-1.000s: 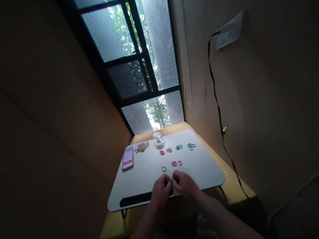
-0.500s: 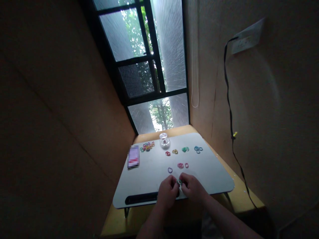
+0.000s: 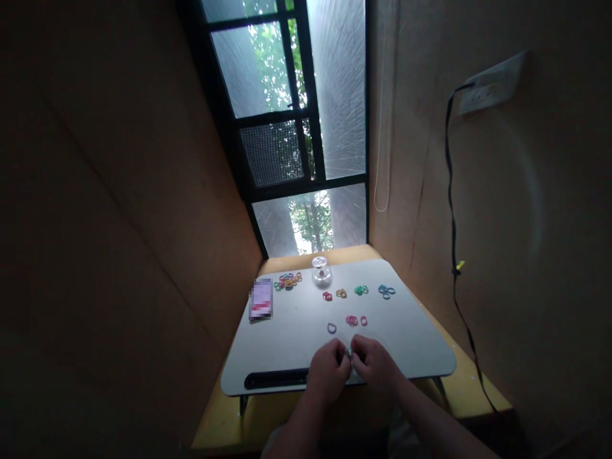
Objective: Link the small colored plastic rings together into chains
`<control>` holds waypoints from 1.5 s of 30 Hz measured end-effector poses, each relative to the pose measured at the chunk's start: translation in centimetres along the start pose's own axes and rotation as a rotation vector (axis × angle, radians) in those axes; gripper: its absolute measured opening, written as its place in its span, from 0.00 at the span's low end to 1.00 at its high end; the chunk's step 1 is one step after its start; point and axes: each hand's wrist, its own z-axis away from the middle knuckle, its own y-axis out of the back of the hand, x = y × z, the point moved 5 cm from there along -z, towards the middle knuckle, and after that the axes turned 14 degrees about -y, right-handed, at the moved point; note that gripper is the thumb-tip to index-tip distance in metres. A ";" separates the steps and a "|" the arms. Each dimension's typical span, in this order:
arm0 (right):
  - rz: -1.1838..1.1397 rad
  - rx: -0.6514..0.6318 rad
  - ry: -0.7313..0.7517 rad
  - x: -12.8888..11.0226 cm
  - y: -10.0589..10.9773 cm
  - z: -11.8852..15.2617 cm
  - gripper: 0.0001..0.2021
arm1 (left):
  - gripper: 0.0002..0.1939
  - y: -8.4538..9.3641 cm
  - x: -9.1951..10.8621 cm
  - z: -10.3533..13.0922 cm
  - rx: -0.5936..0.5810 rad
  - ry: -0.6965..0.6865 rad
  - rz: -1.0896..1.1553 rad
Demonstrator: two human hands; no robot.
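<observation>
Close to the front edge of the white lap table [image 3: 287,341], my left hand [image 3: 329,368] and my right hand [image 3: 375,362] meet with fingertips pinched. Between them is a small greenish hair tie [image 3: 349,353], mostly hidden by the fingers; both hands grip it. Just beyond my fingers lie a purple hair tie [image 3: 331,328], a pink cluster [image 3: 352,320] and a single pink one [image 3: 364,320]. Farther back, a row holds red hair ties [image 3: 327,296], yellow ones [image 3: 341,293], green ones [image 3: 361,290] and blue ones [image 3: 386,292].
A mixed pile of hair ties [image 3: 288,281] lies at the back left, near a blurred phone-like object [image 3: 261,299]. A clear plastic jar [image 3: 322,273] stands at the back. A dark slot [image 3: 275,379] runs along the front edge. A black cord [image 3: 452,191] hangs on the right wall.
My hands have come closer together, and the greenish hair tie, seen as a loop before, is now mostly covered. The whole view has shifted slightly.
</observation>
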 end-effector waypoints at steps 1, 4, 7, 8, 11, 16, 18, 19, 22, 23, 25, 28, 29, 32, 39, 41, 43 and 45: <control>0.008 0.004 -0.004 0.1 -0.1 0.0 0.05 | 0.04 0.0 0.0 0.0 0.000 -0.003 -0.001; 0.027 0.009 -0.011 0.2 -0.2 -0.1 0.06 | 0.04 0.1 0.1 0.1 0.001 -0.011 0.032; 0.032 0.006 -0.012 0.1 -0.2 0.0 0.06 | 0.04 0.3 0.2 0.2 0.004 -0.018 0.092; 0.032 0.005 -0.012 0.1 -0.2 0.0 0.06 | 0.05 0.3 0.2 0.2 0.004 -0.018 0.110; 0.034 -0.001 -0.010 0.2 -0.2 0.0 0.06 | 0.05 0.5 0.3 0.3 0.004 -0.014 0.153; 0.060 0.016 0.008 0.2 -0.3 -0.1 0.05 | 0.06 0.5 0.3 0.3 0.014 -0.003 0.158; 0.063 0.018 0.012 0.2 -0.4 -0.1 0.05 | 0.06 0.5 0.2 0.3 0.022 0.003 0.137; 0.061 0.018 0.012 0.2 -0.4 0.0 0.05 | 0.06 0.5 0.3 0.4 0.025 0.003 0.128; 0.056 0.020 0.009 0.2 -0.3 0.1 0.06 | 0.06 0.5 0.3 0.4 0.029 0.011 0.102; 0.057 0.023 0.009 0.1 -0.3 0.1 0.06 | 0.06 0.5 0.3 0.4 0.027 0.016 0.096; 0.065 0.029 0.008 0.1 -0.3 0.2 0.06 | 0.06 0.5 0.3 0.5 0.025 0.024 0.085; 0.086 0.044 0.002 0.2 -0.2 0.2 0.06 | 0.06 0.4 0.4 0.5 0.017 0.014 0.067; 0.092 0.046 0.001 0.2 -0.2 0.2 0.06 | 0.06 0.3 0.4 0.5 0.013 0.010 0.054; 0.095 0.041 -0.005 0.1 -0.3 0.2 0.05 | 0.06 0.3 0.5 0.6 0.005 0.000 0.012; 0.094 0.041 -0.025 0.1 -0.3 0.4 0.05 | 0.05 0.1 0.6 0.8 -0.007 -0.002 -0.026; 0.092 0.041 -0.023 0.1 -0.3 0.5 0.05 | 0.05 0.1 0.5 0.8 -0.008 0.003 -0.028; 0.094 0.044 -0.024 0.0 -0.3 0.6 0.05 | 0.05 0.0 0.4 0.9 -0.007 0.002 -0.032; 0.105 0.049 -0.024 0.0 -0.2 0.6 0.05 | 0.05 -0.1 0.4 0.9 -0.006 -0.003 -0.034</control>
